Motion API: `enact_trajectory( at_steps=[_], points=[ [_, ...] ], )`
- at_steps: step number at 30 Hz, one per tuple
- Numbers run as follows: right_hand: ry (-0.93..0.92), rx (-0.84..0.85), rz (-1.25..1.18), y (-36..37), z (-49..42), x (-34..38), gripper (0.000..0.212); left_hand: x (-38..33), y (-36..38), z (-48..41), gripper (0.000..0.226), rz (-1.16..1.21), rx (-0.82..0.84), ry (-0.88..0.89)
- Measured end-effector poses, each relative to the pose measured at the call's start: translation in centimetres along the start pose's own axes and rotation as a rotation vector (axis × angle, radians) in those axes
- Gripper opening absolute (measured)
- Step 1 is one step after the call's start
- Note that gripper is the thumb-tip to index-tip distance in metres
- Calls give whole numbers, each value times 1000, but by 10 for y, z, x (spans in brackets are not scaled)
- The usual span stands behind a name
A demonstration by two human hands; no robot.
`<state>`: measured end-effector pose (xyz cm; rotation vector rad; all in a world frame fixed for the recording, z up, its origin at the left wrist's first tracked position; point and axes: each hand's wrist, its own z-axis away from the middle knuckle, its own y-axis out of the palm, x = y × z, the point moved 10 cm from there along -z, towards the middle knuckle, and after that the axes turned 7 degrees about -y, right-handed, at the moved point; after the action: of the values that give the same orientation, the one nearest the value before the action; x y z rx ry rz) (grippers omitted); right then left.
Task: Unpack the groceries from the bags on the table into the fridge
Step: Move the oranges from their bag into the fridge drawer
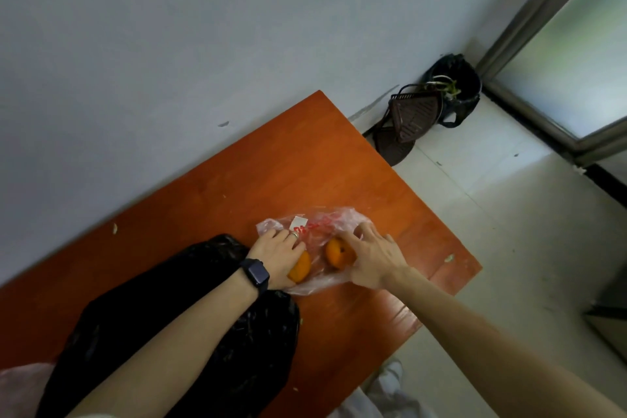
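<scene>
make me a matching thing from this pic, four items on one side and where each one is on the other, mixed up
Items:
1. smartwatch
2. ring
3. black bag
4. clear plastic bag

Places:
A. on the orange table, lying under the left forearm
B. on a finger of the left hand
C. on the table, with oranges inside and both hands on it
D. strapped around the left wrist

Pairs: 1-D, 2-B, 3-A, 4-C
</scene>
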<state>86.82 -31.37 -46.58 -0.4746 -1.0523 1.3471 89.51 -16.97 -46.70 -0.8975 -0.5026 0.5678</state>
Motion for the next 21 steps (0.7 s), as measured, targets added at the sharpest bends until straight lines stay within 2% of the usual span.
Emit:
enact_trajectory(
  at_steps=[2,7,11,14,18,21],
  points=[
    [72,-35,-16,1,-1,-1,73,1,1,0,79,36,-11,-16],
    [173,-10,108,10,-7,5,96,14,-5,5,81,180,-14,-74],
    [148,-89,102,-6,-2,11,89,32,-23,20,84,437,-43,-181],
    [97,-187,-40,-31,18,13,89,38,-48,31,83,565,-129,-230],
    [94,-304,-306,-71,55,3,89,35,-90,41,84,612,-233,-234],
    [96,-420,-482,-96,93,-15,86,23,-130,48,76,805,-266,-185]
  ],
)
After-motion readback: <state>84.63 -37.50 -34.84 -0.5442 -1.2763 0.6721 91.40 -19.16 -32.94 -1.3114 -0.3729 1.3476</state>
